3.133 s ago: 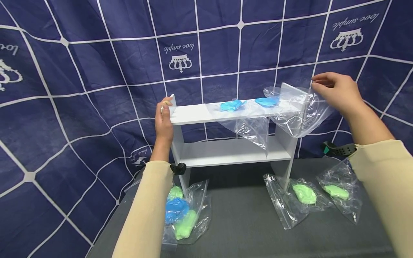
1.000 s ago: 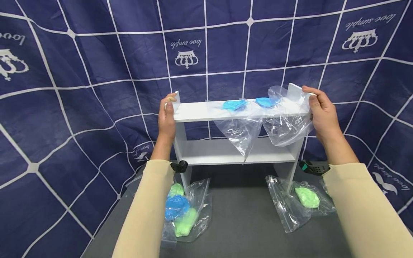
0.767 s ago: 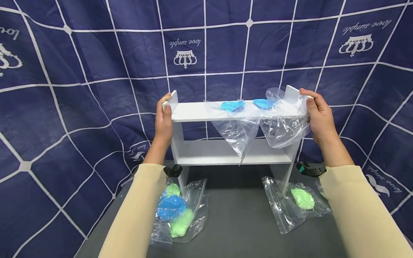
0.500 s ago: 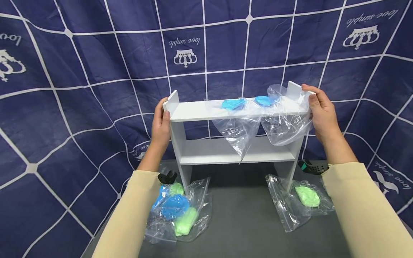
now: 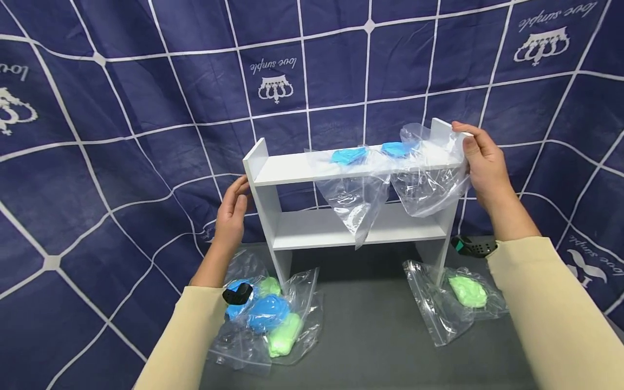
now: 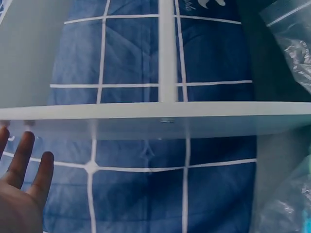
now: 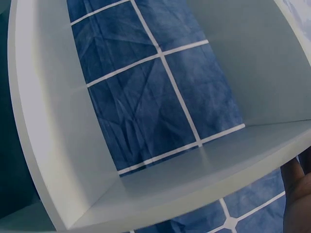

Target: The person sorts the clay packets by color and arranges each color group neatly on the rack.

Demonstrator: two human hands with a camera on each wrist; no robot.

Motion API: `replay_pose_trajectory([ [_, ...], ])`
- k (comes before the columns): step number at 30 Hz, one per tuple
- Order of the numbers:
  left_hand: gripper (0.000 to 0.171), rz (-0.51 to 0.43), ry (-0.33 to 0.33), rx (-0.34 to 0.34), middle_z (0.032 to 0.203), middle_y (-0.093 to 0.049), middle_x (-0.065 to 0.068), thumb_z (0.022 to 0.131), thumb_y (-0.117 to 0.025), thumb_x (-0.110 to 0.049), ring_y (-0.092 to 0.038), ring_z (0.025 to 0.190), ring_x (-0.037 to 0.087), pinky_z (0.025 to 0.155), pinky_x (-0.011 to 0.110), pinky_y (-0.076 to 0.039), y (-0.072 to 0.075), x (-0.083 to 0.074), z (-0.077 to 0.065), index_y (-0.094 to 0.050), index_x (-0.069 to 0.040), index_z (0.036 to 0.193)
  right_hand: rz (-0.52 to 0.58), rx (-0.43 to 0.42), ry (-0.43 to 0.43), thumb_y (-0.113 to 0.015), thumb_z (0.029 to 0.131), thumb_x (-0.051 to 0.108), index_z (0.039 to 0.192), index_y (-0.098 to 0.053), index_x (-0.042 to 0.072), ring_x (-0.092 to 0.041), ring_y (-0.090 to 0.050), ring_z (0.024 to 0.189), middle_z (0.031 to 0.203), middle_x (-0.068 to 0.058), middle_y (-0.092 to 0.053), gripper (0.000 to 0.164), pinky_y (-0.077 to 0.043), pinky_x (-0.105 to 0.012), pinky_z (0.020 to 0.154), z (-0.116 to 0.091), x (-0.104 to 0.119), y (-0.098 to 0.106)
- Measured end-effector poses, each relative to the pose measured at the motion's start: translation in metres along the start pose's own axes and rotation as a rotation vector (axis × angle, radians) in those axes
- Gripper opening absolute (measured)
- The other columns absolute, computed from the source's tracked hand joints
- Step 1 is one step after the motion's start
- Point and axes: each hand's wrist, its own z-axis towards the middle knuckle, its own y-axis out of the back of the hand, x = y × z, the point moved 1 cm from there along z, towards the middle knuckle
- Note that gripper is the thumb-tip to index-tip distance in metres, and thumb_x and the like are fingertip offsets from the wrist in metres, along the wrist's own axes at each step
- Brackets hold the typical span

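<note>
Now L hand [image 5: 231, 219] has left the top L of the shelf [image 5: 287, 169], fingers loose beside it (contact unclear), while R hand [image 5: 487, 169] grips top R, so the unit, upright on table [image 5: 365, 330], seems one-end held.

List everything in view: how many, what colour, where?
Shelf unit: one, white, on the table.
Table: one, dark grey, underneath.
Cloth: one, navy, white-lined, behind.
Blue lumps: four, blue, two on top shelf, two on table.
Green lumps: three visible, green, on table, left and right.
Bags: several, clear, around the lumps; exact count unclear.
Sleeves: two, cream, bottom left and right.
Wristbands: two, dark, at sleeve ends.
Left hand: one, bare, beside the shelf unit.
Right hand: one, bare, gripping the right panel.
</note>
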Motion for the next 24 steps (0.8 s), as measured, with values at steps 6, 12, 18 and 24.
replay_pose_trajectory([
  [6,0.042,-0.008,-0.022,0.058,0.147,-0.051,0.022,0.107,-0.037,-0.011,-0.059,0.116,0.001,0.096,0.015,-0.044,0.004,0.020,-0.025,-0.044,-0.007,0.149,-0.011,0.001,0.017,-0.053,0.099,0.030,0.126,-0.067,0.014,-0.009,-0.045,0.139,0.142,0.009,-0.060,0.034,-0.036,-0.009,0.105,0.002,-0.001,0.002],
  [12,0.040,0.060,0.045,0.103,0.144,-0.053,0.025,0.105,-0.041,-0.005,-0.058,0.115,-0.002,0.095,0.007,-0.041,0.014,0.044,-0.050,-0.048,-0.001,0.144,-0.031,-0.004,0.013,-0.053,0.100,0.031,0.126,-0.067,0.014,-0.009,-0.044,0.140,0.143,0.009,-0.059,0.034,-0.036,-0.009,0.105,0.001,-0.003,0.002],
  [18,0.045,0.208,0.245,0.179,0.152,-0.046,0.019,0.108,-0.043,-0.022,-0.052,0.132,0.024,0.105,0.023,-0.043,0.024,0.068,-0.082,-0.041,-0.007,0.150,-0.031,-0.005,0.021,-0.052,0.100,0.030,0.127,-0.066,0.014,-0.009,-0.044,0.140,0.144,0.007,-0.058,0.034,-0.035,-0.010,0.107,0.002,-0.003,0.002],
  [24,0.054,0.302,0.340,0.258,0.156,-0.037,0.021,0.106,-0.048,-0.031,-0.038,0.142,0.044,0.113,0.064,-0.033,0.028,0.092,-0.108,-0.034,-0.010,0.154,-0.011,-0.007,0.026,-0.052,0.100,0.029,0.126,-0.067,0.013,-0.010,-0.044,0.141,0.144,0.006,-0.059,0.034,-0.034,-0.011,0.110,0.004,-0.006,0.003],
])
